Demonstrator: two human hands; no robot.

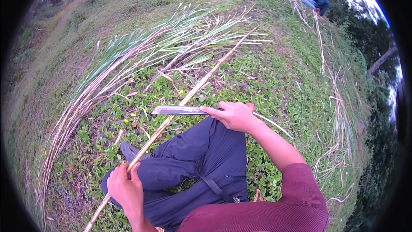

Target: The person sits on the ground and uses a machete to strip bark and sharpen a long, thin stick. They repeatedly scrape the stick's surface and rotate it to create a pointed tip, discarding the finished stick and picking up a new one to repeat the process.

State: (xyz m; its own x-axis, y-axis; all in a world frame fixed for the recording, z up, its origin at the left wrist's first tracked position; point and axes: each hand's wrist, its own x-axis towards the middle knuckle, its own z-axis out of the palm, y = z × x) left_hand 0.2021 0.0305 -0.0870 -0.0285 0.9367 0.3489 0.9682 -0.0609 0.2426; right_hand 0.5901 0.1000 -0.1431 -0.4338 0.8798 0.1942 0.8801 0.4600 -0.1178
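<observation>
From my distant seat I see the left hand (125,184) wrapped around the lower part of a long pale stalk (159,133), which slants up and away to the right over the dark trousers (184,174). The right hand (234,116) is closed on a knife (178,110), its blade crossing the stalk (whether it touches, I cannot tell). Beyond, leafy stalks (141,47) lie on low green plants (266,86).
</observation>
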